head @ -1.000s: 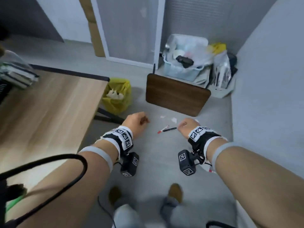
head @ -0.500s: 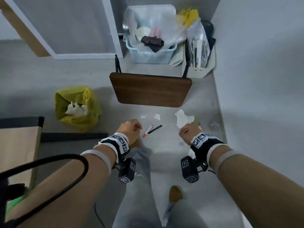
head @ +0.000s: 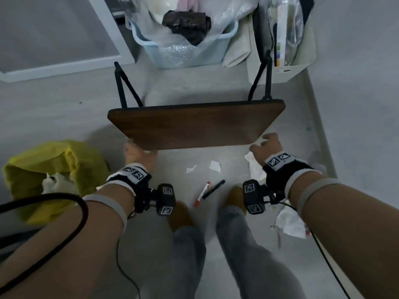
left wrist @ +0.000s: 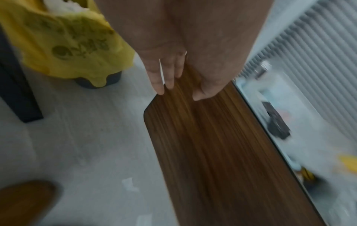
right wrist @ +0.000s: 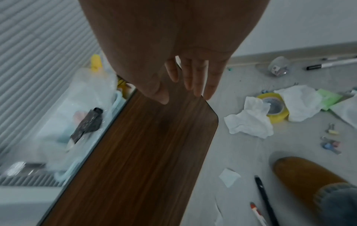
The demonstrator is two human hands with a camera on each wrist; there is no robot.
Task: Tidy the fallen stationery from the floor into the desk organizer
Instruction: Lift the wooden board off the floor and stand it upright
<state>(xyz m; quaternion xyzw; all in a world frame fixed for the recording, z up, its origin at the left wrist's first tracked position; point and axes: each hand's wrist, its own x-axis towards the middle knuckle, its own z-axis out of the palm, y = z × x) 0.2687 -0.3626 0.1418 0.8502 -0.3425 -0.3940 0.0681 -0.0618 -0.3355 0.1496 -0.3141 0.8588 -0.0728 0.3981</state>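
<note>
Dark walnut-grain tabletop [head: 194, 126] of a small tipped-over table is standing on its edge on the grey floor [head: 64, 108], and both hands are gripping its near corners: the left hand [head: 138, 155] is clasping the left corner, the right hand [head: 266, 147] the right corner, thumbs on the face. A black pen [head: 213, 189] and a red-and-white pen [head: 202, 194] are lying between the feet; a yellow tape roll [right wrist: 274, 107] is sitting under crumpled white tissue [right wrist: 249, 120]

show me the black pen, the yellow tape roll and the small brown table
black pen [head: 213, 189], head view, mid-barrel.
yellow tape roll [right wrist: 278, 117], right wrist view, outer rim.
small brown table [head: 194, 128], head view, bare top.
</note>
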